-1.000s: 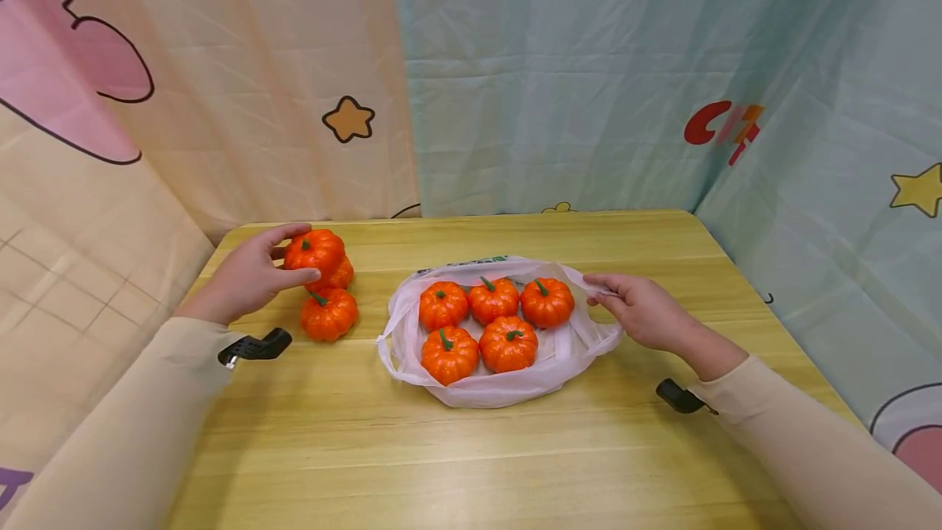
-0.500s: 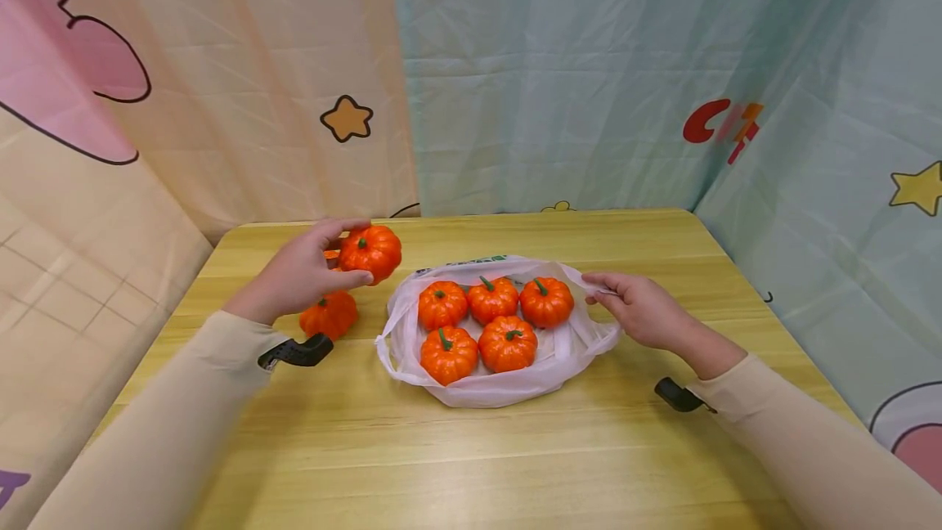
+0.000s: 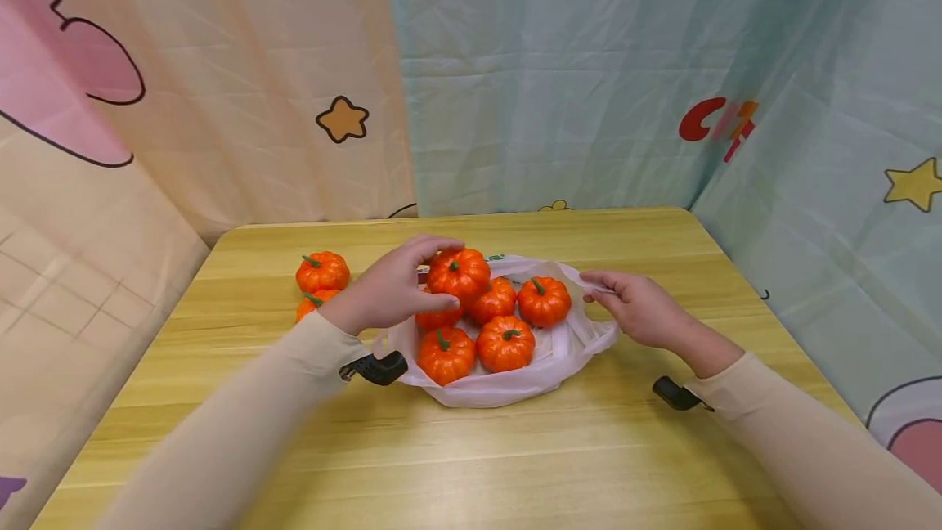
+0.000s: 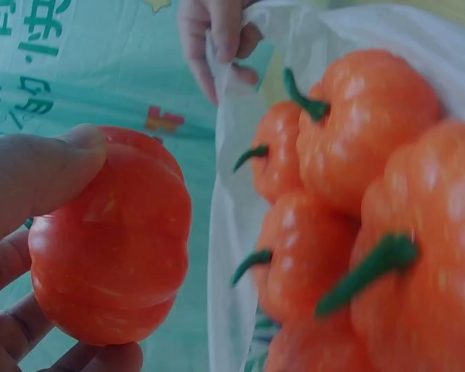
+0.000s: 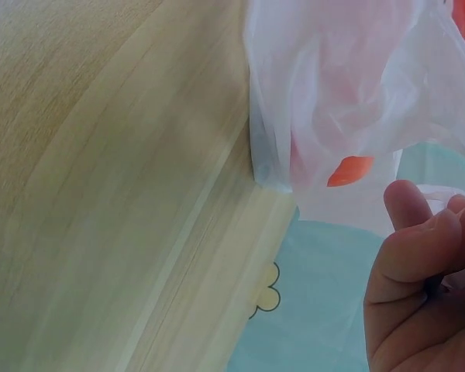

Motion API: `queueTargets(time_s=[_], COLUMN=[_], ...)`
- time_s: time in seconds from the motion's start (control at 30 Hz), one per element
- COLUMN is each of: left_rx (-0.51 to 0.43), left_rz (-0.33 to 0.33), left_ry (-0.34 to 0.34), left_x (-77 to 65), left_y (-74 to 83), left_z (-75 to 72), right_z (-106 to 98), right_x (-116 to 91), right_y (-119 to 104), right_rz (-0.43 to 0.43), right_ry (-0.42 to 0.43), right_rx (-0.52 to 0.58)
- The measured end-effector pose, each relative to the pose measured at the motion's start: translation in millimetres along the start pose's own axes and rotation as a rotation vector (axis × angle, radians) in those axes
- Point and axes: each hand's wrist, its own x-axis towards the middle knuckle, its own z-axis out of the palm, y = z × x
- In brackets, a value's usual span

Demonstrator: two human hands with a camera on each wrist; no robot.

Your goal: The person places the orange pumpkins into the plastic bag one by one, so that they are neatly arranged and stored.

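Note:
My left hand [image 3: 390,285] grips a small orange pumpkin [image 3: 459,275] between thumb and fingers, over the left part of a white plastic bag [image 3: 508,393]. In the left wrist view that held pumpkin [image 4: 112,240] hangs beside the bag's edge. Several pumpkins with green stems lie in the open bag, among them a front one [image 3: 506,343] and a right one [image 3: 545,302]; the held pumpkin partly covers those at the back left. My right hand [image 3: 648,311] pinches the bag's right handle, and the right wrist view shows its thumb and fingers [image 5: 418,256] at the plastic.
Two more pumpkins stand on the wooden table [image 3: 471,464] at the left: a back one [image 3: 324,271] and a front one [image 3: 312,301], partly behind my left hand. Printed curtains [image 3: 552,88] enclose the table's back and sides.
My left hand has lifted the pumpkin from the group at the left and carried it right, over the bag. The right hand has stayed at the bag's handle.

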Motion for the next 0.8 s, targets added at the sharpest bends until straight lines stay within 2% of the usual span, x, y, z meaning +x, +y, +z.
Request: queueTargets(time_s=[0.4,0.8], left_rx=[0.062,0.063], left_rz=[0.068,0.064], left_ry=[-0.098,-0.138], left_x=[27.6,43.5], left_y=[27.0,38.5], left_z=[58.8,85.5], right_z=[-7,-17], right_x=[-3,-10], right_y=[-2,-5], right_rz=[0.053,0.001], right_ry=[-0.042,-0.068], right_rx=[0.057,0.073])
